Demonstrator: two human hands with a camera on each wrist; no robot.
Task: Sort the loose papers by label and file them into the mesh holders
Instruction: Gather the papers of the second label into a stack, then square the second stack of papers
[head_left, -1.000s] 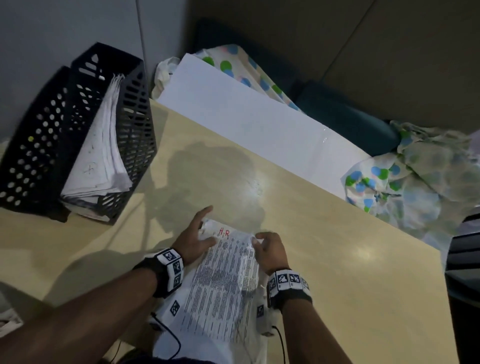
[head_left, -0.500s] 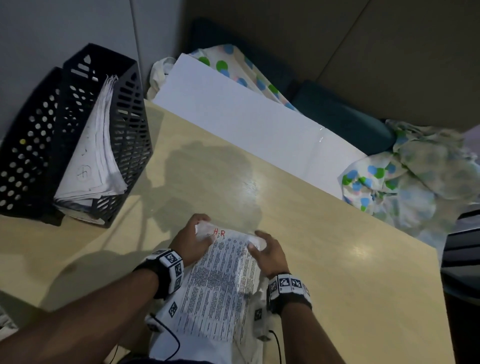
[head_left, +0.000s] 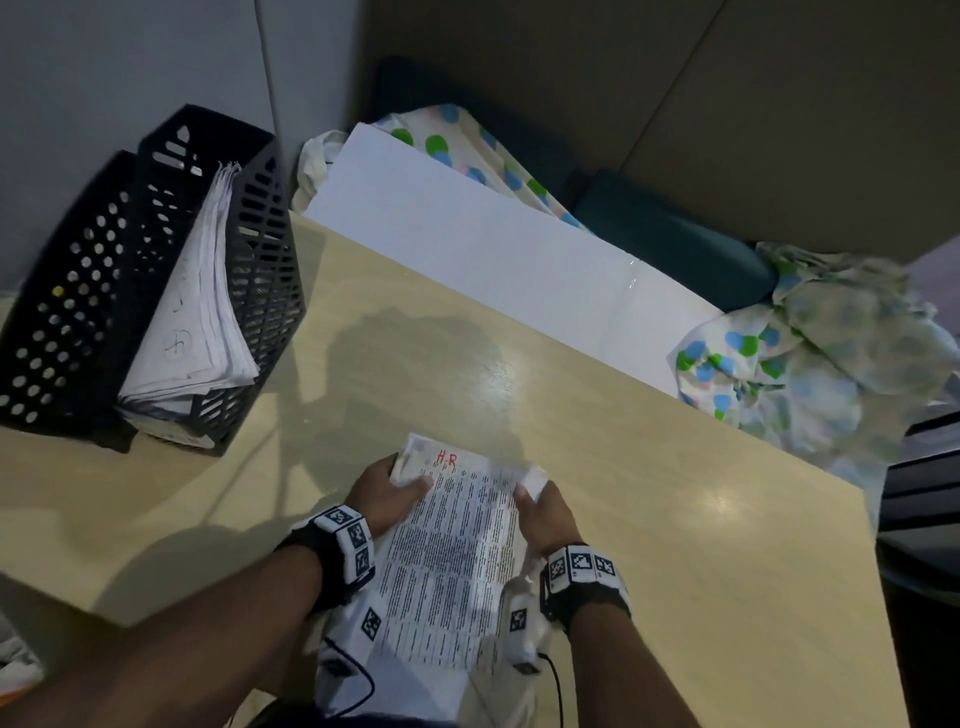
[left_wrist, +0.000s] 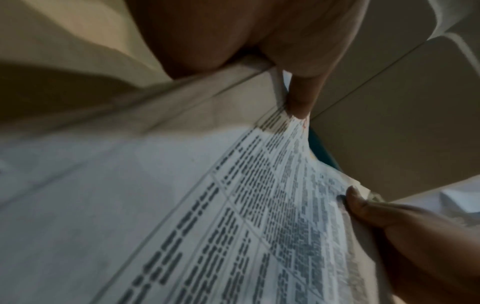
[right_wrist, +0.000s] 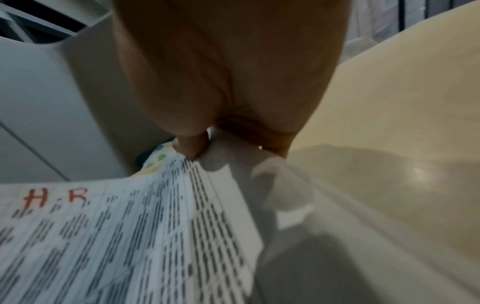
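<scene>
Both hands pinching the same sheet: my left hand (head_left: 382, 499) grips the printed paper (head_left: 452, 561) at its top-left corner, thumb on top & fingers curled under; right hand (head_left: 545, 512) pinches the top-right corner the same way. In the left wrist view the left thumb (left_wrist: 301, 102) presses on the paper's upper edge. Sheet is lifted at the far end, sagging twd me, held over the near edge of the beige table (head_left: 623, 467). Red handwritten "H.R" label (head_left: 445, 458) at the top, dense printed text below. More white pages lie under it near my body.

Two black mesh holders (head_left: 260, 291) stand side by side at the table's far-left corner, well apart from the hands. The right one has a stack of filed papers (head_left: 202, 322) leaning inside; can't tell what's in the left one.

Beyond the table: a white board (head_left: 493, 260) & spotted cloth (head_left: 805, 364).
</scene>
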